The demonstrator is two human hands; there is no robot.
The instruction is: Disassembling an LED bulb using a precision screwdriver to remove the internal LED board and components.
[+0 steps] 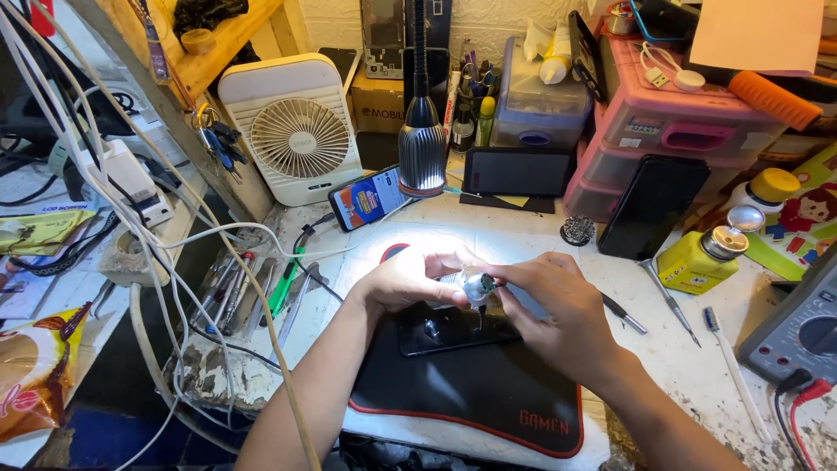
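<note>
From my remote seat, cables (148, 235) crowd the counter's (750, 340) left edge, beside one white fan (296, 131). My left hand (405, 281) and right hand (549, 301) meet centre-frame under one lamp (422, 157), both pinching a small silvery part (478, 286); glare blurs its shape. Below lies one dark phone (453, 331) on a black mat (471, 384). Rightward, open counter, one yellow bottle (697, 260), a meter (802, 327) cut off.

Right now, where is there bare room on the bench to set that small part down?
Bare mat below the dark phone, and tabletop between tweezers and white brush. Crowded: tool pile left, and behind around the lamp. Both left hand and right hand pinch the part.
</note>
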